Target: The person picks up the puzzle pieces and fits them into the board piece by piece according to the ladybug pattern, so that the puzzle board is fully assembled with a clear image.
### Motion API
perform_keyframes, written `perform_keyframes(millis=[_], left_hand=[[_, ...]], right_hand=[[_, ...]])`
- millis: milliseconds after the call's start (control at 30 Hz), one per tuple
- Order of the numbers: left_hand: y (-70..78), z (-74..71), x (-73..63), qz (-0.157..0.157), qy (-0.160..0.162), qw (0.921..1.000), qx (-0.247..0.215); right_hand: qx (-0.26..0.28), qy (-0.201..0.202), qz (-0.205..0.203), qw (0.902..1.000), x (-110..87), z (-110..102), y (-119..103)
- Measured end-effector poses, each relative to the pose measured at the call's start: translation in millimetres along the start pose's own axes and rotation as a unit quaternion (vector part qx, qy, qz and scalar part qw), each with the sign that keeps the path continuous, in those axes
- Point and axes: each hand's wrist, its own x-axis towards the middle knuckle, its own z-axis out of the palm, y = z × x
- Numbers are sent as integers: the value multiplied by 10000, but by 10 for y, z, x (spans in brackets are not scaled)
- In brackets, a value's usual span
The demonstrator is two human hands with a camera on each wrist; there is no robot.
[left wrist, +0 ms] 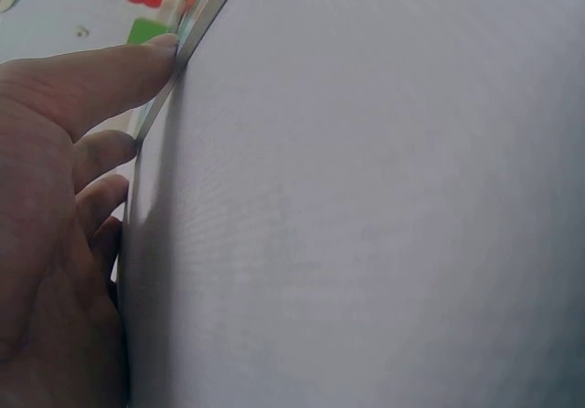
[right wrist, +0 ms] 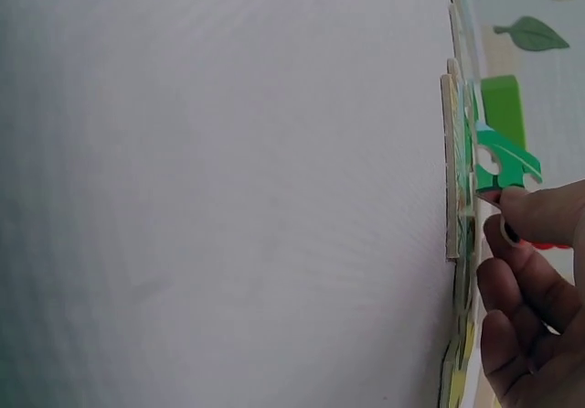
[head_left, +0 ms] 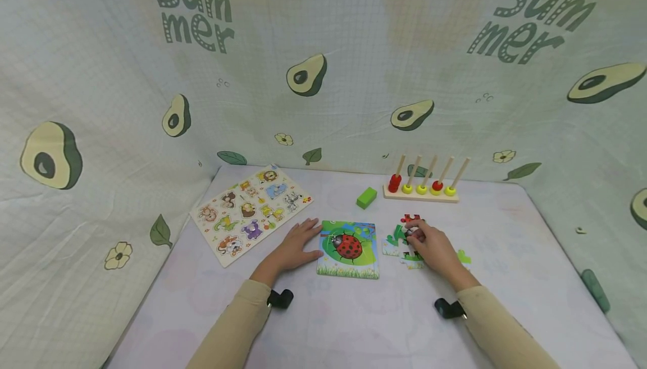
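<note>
A square ladybug picture board (head_left: 349, 247) lies flat in the middle of the table. At its left edge rests my left hand (head_left: 295, 245), fingers spread, with the thumb touching the board's side in the left wrist view. To the right of the board, my right hand (head_left: 433, 248) pinches a green puzzle piece (right wrist: 505, 159) between thumb and fingers. Below that hand are several loose puzzle pieces (head_left: 413, 264), partly hidden by it. Another light green puzzle piece (head_left: 463, 257) shows beyond the wrist.
An animal puzzle board (head_left: 253, 214) lies at an angle on the back left. A green block (head_left: 366, 197) sits behind the ladybug board. At the back right stands a wooden peg rack (head_left: 421, 195) with red and yellow beads. A patterned cloth (head_left: 354, 127) hangs behind the table.
</note>
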Motion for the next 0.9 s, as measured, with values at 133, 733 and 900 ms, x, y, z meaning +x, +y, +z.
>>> perform_keyframes(millis=[133, 733, 900], left_hand=[[12, -5, -10, 24, 22, 10000, -9], [2, -6, 2, 35, -13, 10000, -20], [3, -7, -1, -16, -34, 10000, -70]], right_hand=[[24, -9, -32, 10000, -7, -11, -2], [408, 201, -29, 9990, -1, -27, -82], [485, 242, -126, 9985, -1, 1, -123]])
